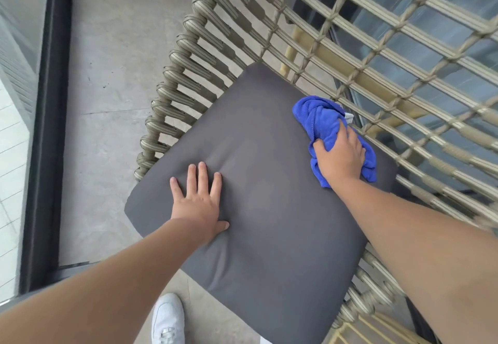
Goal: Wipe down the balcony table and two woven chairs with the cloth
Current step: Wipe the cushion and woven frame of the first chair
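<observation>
A white sneaker [168,319] is seen nearest the camera, on the grey tiled floor [113,60] below and behind the left hand. The left hand [198,200] is laid flat on the grey seat cushion [258,208], fingers straight and slightly spread, the palm pressed into the fabric so that creases are raised around it. Nothing is held in it.

To the right of that hand and farther out, the right hand [341,154] is clamped on the blue microfibre cloth [323,119], the fingers curled over the bunched fabric. The cloth is pressed against the cushion's far right edge, just beside the woven backrest; loose folds are spread out beyond the fingertips and below the wrist.

The cushion is seated in the woven chair [188,74], whose beige rope-wrapped rim and slats are curved round the far and left sides of both hands. Behind the right hand, the lattice backrest is seen, with glass panelling visible through it. A dark metal frame [45,128] is noted along the floor's left edge, well apart from the left hand.
</observation>
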